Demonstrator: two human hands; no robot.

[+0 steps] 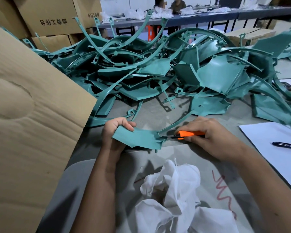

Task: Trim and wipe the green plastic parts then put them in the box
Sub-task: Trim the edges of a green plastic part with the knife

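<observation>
**Trimming one green part, big pile still waiting**

White cloth (173, 195) lies crumpled nearest the camera on the bench (94, 179), untouched, between the two forearms. Just beyond it the left hand (115, 132) pinches the left end of a flat green plastic part (139, 137), thumb on top, fingers curled under. Right hand (208, 137) is wrapped round an orange utility knife (188, 134), blade tip at the ragged right edge of the part where a thin curved arm joins it. So both grips are closed on something, neither spread.

Progress: judged early. Step in hand is the trim; edge of the held part looks jagged, so the cut seems unfinished. Wiping of this piece not yet done. Far side of the bench holds a large heap of green parts (158, 68), many with rough edges, apparently unprocessed. Cardboard box flap (32, 98) stands at the left, near; the inside is hidden, so cannot tell how many parts are already packed.

Right near: white paper sheet (275, 148) with a pen (286, 146) on it.
</observation>
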